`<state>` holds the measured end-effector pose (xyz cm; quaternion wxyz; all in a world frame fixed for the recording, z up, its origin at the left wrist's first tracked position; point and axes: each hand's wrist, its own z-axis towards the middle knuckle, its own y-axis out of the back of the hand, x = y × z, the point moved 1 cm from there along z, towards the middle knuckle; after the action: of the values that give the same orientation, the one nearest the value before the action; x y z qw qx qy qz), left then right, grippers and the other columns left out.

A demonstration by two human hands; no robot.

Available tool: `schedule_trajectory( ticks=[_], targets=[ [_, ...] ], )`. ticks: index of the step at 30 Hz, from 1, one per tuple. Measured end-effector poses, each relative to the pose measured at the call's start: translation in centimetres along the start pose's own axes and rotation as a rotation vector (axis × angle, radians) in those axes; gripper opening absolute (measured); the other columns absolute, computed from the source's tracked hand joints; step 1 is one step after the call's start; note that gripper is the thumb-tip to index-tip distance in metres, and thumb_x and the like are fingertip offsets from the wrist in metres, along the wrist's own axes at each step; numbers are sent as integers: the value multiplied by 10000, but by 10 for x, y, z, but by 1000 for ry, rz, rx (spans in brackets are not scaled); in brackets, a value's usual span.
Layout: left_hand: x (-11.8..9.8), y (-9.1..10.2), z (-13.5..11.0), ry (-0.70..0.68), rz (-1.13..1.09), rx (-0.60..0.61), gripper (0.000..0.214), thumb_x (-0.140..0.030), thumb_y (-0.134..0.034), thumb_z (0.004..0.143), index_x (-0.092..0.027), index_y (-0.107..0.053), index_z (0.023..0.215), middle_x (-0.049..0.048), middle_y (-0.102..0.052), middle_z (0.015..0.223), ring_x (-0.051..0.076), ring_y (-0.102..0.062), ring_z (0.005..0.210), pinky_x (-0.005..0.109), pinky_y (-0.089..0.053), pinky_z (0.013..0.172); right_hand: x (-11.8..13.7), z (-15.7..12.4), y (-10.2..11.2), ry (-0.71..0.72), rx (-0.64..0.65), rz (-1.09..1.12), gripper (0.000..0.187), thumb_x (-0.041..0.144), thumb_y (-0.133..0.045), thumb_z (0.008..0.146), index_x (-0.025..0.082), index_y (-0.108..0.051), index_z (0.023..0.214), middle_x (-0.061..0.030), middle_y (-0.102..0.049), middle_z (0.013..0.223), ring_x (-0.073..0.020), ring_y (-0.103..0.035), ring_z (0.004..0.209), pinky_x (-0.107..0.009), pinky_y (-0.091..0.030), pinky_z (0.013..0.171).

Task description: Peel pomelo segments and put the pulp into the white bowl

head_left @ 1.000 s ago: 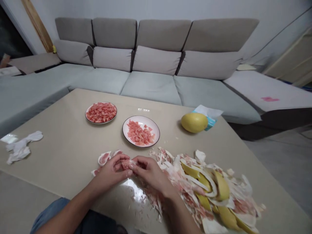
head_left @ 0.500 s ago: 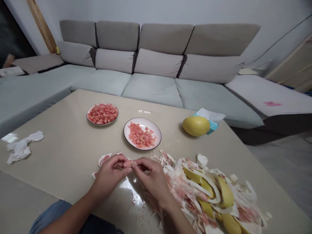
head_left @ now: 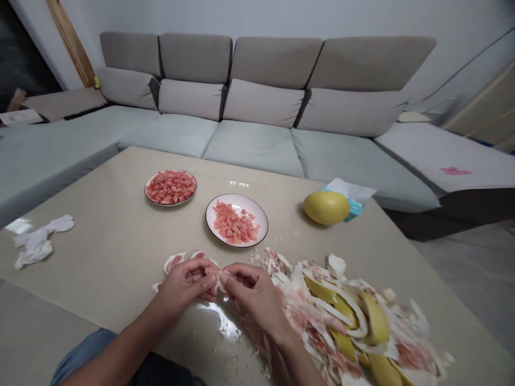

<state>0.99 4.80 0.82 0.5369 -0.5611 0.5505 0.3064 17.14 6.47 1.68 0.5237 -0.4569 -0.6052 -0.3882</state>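
My left hand [head_left: 185, 285] and my right hand [head_left: 254, 292] meet above the near part of the table, fingertips pinched on a small pink pomelo segment [head_left: 213, 272]. The left fingers wrap its left side, while the right thumb and finger grip its pale membrane end. Unpeeled pomelo segments [head_left: 174, 261] with white skin lie just behind and left of my left hand. Beyond my hands stands a white plate [head_left: 248, 205] with a dark rim, partly covered by loose pink pomelo pulp [head_left: 235, 224]. To the right, a pile of pomelo peel [head_left: 346, 313] and membranes reaches my right forearm.
A second plate [head_left: 171, 205] heaped with pulp sits farther back left. A whole yellow pomelo [head_left: 326, 207] rests by a blue tissue pack [head_left: 354, 209] at the right. Crumpled tissues [head_left: 40, 241] lie at the table's left. A grey sofa [head_left: 257, 147] runs behind the table [head_left: 108, 236].
Both hands stay together at the same spot. The segment between the fingertips looks more spread, with more pale membrane showing at the right fingers. The view has shifted slightly.
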Motion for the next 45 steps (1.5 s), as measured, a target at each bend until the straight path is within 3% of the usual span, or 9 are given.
schedule_trajectory(
  ticks=[6,10,15,19,24,27,32,39,45],
  targets=[
    [1,0,1,-16,-23,-68,279,-367,-724,755,-158,-651,925,35,-662,838,150,-632,728,268,-553,657,-3,5,3,-22,46,124,296,430,-754,711,139,-717,741,-16,-648,609,-110,-537,528,-220,-431,517],
    [3,1,3,-121,130,-185,226,-335,-730,739,-170,-667,879,59,-698,934,178,-660,814,283,-544,746,-1,5,12,64,86,-72,291,408,-689,797,176,-740,965,-87,-725,920,-209,-655,843,-326,-513,777],
    [-2,0,0,-277,503,-260,98,-269,-671,777,-210,-715,842,67,-714,960,239,-643,987,339,-508,858,1,2,14,345,-50,-374,449,289,-775,736,297,-662,1170,-66,-620,1190,-244,-565,1092,-408,-440,965],
    [-3,1,-3,-382,742,-279,119,-221,-681,771,-254,-725,876,46,-736,957,264,-603,1101,406,-404,1005,-3,1,7,441,8,-413,295,251,-752,774,297,-704,1062,-39,-644,963,-190,-600,868,-323,-497,790],
    [-3,3,-3,-366,748,-266,101,-218,-682,771,-266,-725,848,31,-742,929,268,-604,1115,426,-369,1045,1,1,7,464,1,-384,122,220,-684,836,250,-724,947,-39,-663,898,-174,-612,826,-277,-493,716],
    [-5,1,-3,-333,663,-265,87,-217,-670,767,-252,-729,821,46,-729,949,265,-599,1120,379,-453,969,4,2,7,429,-15,-374,66,230,-652,851,221,-715,869,-42,-672,872,-171,-619,808,-259,-487,674],
    [-2,0,-1,-228,363,-244,116,-268,-655,765,-194,-704,839,62,-695,928,212,-665,904,284,-543,759,2,4,4,284,-46,-226,120,303,-648,839,193,-695,838,-43,-669,833,-161,-619,722,-248,-483,624],
    [-2,3,1,-182,226,-198,131,-302,-668,763,-186,-692,820,35,-691,759,209,-671,842,284,-535,746,-6,8,1,110,77,74,255,433,-641,830,178,-640,825,-13,-626,707,-131,-562,588,-239,-463,564],
    [0,4,-1,-226,331,-262,100,-258,-667,753,-209,-724,819,60,-693,962,218,-657,926,302,-538,807,-6,8,5,196,31,-125,238,371,-686,804,221,-683,989,-42,-664,904,-157,-588,749,-237,-460,615]
  ],
)
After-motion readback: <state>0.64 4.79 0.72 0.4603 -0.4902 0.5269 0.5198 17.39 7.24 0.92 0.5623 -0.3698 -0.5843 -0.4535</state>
